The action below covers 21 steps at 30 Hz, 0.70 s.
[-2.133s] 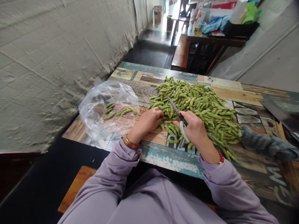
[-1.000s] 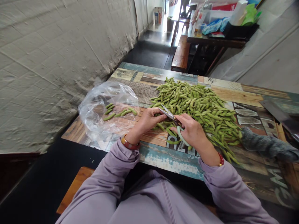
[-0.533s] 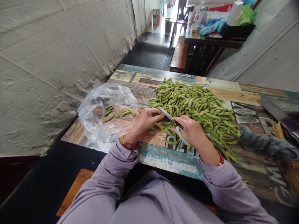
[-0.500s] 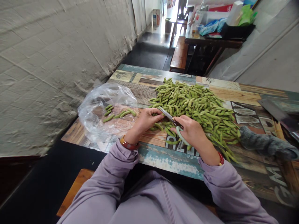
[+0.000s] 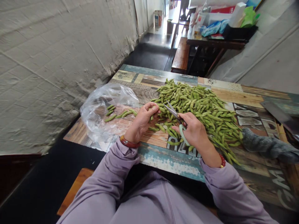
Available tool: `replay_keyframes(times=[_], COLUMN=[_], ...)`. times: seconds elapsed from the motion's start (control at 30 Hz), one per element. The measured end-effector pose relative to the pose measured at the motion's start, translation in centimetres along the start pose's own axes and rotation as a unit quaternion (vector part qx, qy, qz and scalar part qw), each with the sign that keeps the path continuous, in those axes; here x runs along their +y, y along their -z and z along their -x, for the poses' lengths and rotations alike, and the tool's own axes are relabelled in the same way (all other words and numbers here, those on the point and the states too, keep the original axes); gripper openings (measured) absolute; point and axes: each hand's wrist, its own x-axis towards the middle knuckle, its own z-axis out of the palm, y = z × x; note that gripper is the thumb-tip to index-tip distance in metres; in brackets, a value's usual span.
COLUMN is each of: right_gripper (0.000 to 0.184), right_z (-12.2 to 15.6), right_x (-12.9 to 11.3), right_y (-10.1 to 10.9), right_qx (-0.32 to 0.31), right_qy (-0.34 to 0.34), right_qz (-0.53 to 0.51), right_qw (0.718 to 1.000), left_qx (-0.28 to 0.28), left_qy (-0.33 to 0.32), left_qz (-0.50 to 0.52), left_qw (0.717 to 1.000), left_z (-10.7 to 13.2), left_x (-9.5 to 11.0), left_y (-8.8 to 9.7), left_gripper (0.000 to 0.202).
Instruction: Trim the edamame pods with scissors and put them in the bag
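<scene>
currently the left hand point(image 5: 142, 119) is pinching one pod point(image 5: 152, 109) between thumb and fingertips, closed narrowly on it and holding it low over the table point(image 5: 163, 158). the right hand point(image 5: 195, 132) is gripping the scissors point(image 5: 174, 113), with fingers wrapped through the pale green loops and the blades pointing up and left toward the held pod. the blade tips are sitting just beside that pod, but whether the blades are parted is not showing clearly. both hands are working at the near left edge of the pile point(image 5: 205, 107), a broad green heap that is spreading across the middle of the table toward its far and right sides. a few loose pods point(image 5: 173, 143) are lying between the two hands and under the right one. to the left of the left hand a clear bag point(image 5: 98, 109) is lying open on the table, apart from the pile, with a small handful of pods point(image 5: 118, 114) resting in it. a grey cloth point(image 5: 266, 147) is lying just beside the right end of the pile. a band point(image 5: 129, 143) is sitting on the left wrist and red beads point(image 5: 222, 160) on the right. a white wall point(image 5: 58, 62) is running along the left side of the table, and a bench point(image 5: 181, 56) is standing beyond its far end.
</scene>
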Motion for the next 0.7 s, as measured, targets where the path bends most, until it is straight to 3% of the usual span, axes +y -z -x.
replay_keyframes(times=[0.3, 0.7], right_gripper=[0.042, 0.041], right_z=[0.1, 0.1], right_x=[-0.1, 0.1], right_y=[-0.3, -0.4], right_qx=[-0.026, 0.006], right_qy=[0.019, 0.017], right_qz=[-0.046, -0.052], right_qw=[0.998, 0.998], left_qx=[-0.038, -0.159], left_qy=[0.004, 0.033], left_qz=[0.08, -0.053], left_qw=[0.996, 0.985], left_z=[0.2, 0.3], left_x=[-0.2, -1.2], left_y=[-0.7, -0.7], left_gripper=[0.036, 0.034])
